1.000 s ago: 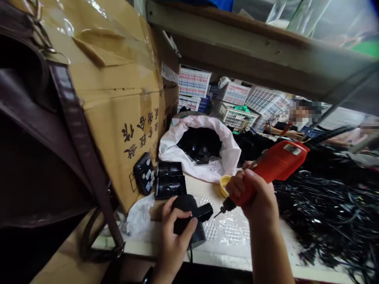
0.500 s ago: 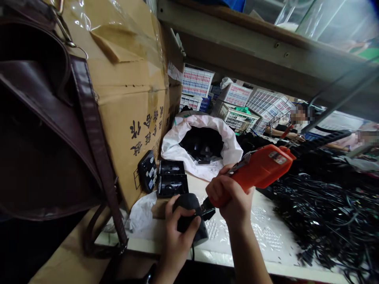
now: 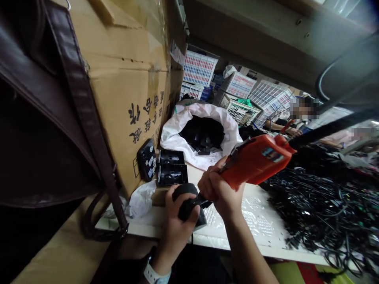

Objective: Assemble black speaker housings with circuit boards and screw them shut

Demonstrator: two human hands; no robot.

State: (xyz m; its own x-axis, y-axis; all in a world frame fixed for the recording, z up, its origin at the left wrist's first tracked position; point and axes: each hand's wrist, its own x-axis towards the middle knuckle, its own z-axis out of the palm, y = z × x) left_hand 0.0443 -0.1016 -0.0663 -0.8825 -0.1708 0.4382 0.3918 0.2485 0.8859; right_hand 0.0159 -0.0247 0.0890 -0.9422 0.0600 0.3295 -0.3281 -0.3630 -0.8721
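My left hand [image 3: 178,215] is closed round a rounded black plastic housing [image 3: 184,191], holding it down near the table's front edge; a thin black cord hangs below it. My right hand [image 3: 221,190] grips an orange power screwdriver [image 3: 256,161], tilted with its dark nose pointing down and left. The nose meets the housing beside my left fingertips; the bit's exact contact point is hidden. Just behind the housing lie open black plastic shells [image 3: 171,174]. A black case with stickers [image 3: 147,159] leans on the cardboard box.
A large cardboard box [image 3: 127,90] and a brown leather bag [image 3: 38,130] take up the left. A white sack [image 3: 171,134] of black parts stands behind. Tangled black cables [image 3: 314,209] cover the table [image 3: 254,213] on the right. An overhead shelf [image 3: 251,43] crosses above. Co-workers sit beyond.
The screwdriver has moved down and left against the housing, its nose now closer to my left fingertips. The view has shifted slightly, showing more of my left wrist.
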